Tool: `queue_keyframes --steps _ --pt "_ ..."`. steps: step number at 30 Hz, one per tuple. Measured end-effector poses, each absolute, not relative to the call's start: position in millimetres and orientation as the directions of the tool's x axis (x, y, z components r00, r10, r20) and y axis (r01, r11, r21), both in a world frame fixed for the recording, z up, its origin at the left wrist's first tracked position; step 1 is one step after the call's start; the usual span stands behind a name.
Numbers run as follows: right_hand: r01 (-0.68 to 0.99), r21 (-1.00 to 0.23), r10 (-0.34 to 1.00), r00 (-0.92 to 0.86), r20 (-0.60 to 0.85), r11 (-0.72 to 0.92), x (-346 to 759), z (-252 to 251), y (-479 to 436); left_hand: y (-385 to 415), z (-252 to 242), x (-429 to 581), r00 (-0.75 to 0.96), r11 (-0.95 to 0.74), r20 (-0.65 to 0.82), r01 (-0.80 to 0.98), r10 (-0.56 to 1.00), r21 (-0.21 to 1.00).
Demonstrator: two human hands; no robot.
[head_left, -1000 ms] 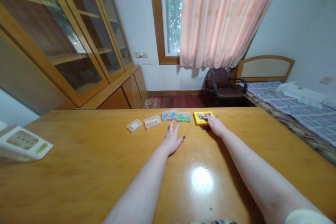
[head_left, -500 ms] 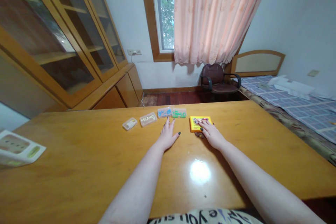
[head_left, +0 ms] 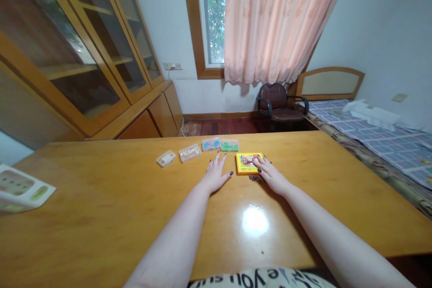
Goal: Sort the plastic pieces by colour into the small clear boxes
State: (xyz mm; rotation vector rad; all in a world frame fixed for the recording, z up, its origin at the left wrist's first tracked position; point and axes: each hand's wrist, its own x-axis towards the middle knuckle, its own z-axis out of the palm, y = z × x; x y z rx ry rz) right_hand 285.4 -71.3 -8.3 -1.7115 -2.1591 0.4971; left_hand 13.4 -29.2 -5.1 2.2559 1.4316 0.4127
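Observation:
My left hand point(head_left: 214, 175) lies flat on the table with fingers spread, just in front of two small clear boxes. One is the box with blue pieces point(head_left: 211, 144); beside it is the box with green pieces point(head_left: 230, 146). Further left are a clear box with pale pieces point(head_left: 190, 153) and a smaller clear box point(head_left: 166, 158) with something pale and yellow inside. My right hand point(head_left: 272, 177) is open, its fingertips touching the right side of a flat yellow box point(head_left: 243, 169). A small dark brown item point(head_left: 255, 178) sits at that box's near edge, partly by my thumb.
The wooden table point(head_left: 101, 216) spans the foreground. A white plastic object point(head_left: 25, 189) stands at its left edge. A small dark speck point(head_left: 262, 252) lies near the front. Beyond are an office chair point(head_left: 279, 103), a bed point(head_left: 381, 126) and a glass-door cabinet point(head_left: 101, 40).
The yellow box has shifted left and slightly toward me, and its angle has turned a little. My right hand stays beside it with fingers outstretched. My left hand has barely moved.

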Motion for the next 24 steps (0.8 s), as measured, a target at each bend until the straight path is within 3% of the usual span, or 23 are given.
queue_keyframes --steps 6,14,21,24 --pt "0.892 -0.397 0.969 -0.248 -0.023 0.219 243.9 9.5 -72.5 -33.1 -2.0 12.2 0.586 -0.533 0.040 0.705 0.809 0.468" --pt "0.870 -0.359 0.935 -0.354 0.022 0.337 220.5 19.6 -72.2 -29.8 -5.5 7.5 0.518 -0.487 0.039 0.772 0.855 0.409" --pt "0.888 -0.362 0.958 -0.280 0.068 0.285 224.3 6.7 -62.3 -30.2 4.1 2.2 0.495 -0.439 0.021 0.749 0.869 0.497" --pt "0.884 -0.383 0.963 -0.252 0.096 0.269 226.1 9.3 -59.8 -28.5 6.3 1.0 0.493 -0.462 0.094 0.708 0.865 0.535"
